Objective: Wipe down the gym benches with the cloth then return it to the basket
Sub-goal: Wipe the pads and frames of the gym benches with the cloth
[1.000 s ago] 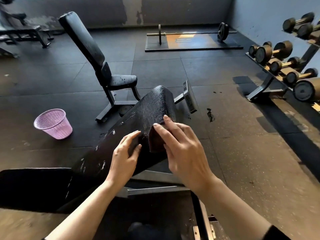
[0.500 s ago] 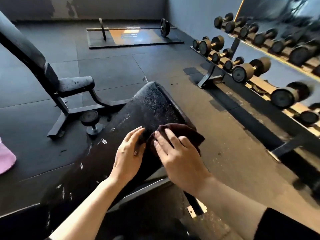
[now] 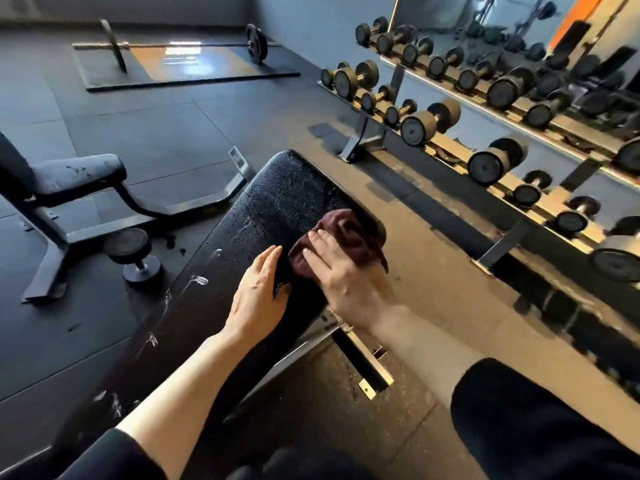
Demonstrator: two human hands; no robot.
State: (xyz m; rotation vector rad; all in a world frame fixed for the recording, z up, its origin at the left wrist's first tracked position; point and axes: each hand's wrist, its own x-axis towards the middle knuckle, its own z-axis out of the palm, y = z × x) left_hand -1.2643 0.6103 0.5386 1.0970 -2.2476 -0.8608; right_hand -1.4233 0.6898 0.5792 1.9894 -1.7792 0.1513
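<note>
A black padded bench slants up from the lower left to its rounded far end at the centre; its pad is scuffed with white marks. A dark red cloth lies bunched on the pad's right side. My right hand presses flat on the cloth, fingers over its near part. My left hand lies flat on the pad just left of the cloth, fingers together, holding nothing. A second bench with a grey seat stands at the left. The basket is out of view.
A long dumbbell rack runs along the right wall under a mirror. A loose dumbbell stands on the floor left of the bench. A barbell lies on a platform at the back. Black rubber floor lies between.
The view has swung right, so the pink basket has left the frame. My right hand has pushed the cloth further up and right on the pad; my left hand stays flat beside it.
</note>
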